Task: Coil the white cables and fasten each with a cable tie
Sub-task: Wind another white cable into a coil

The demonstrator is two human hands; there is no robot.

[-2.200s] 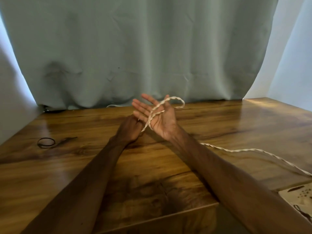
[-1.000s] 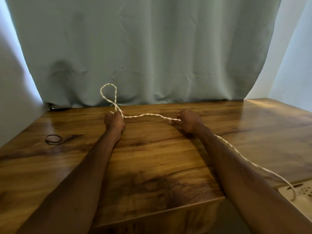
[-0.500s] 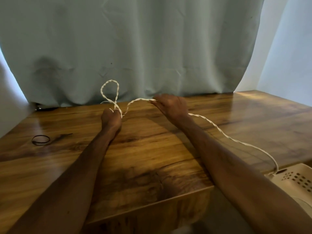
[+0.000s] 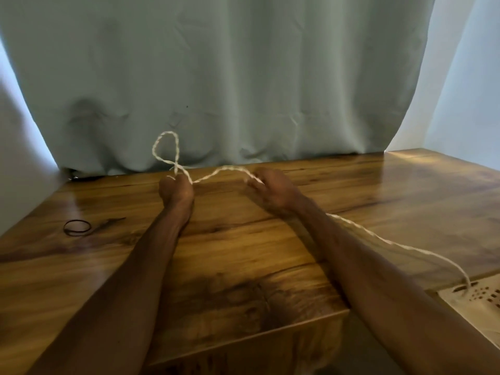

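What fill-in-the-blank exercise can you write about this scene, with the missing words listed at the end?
1. The left hand pinches the white cable at the base of a small ____ that stands up above it.
2. Past the right hand, which also holds the cable, the cable trails down to the perforated basket on the person's ____ side.
3. The black band lies on the wooden table, touched by ____ hand.

Missing words: loop; right; neither
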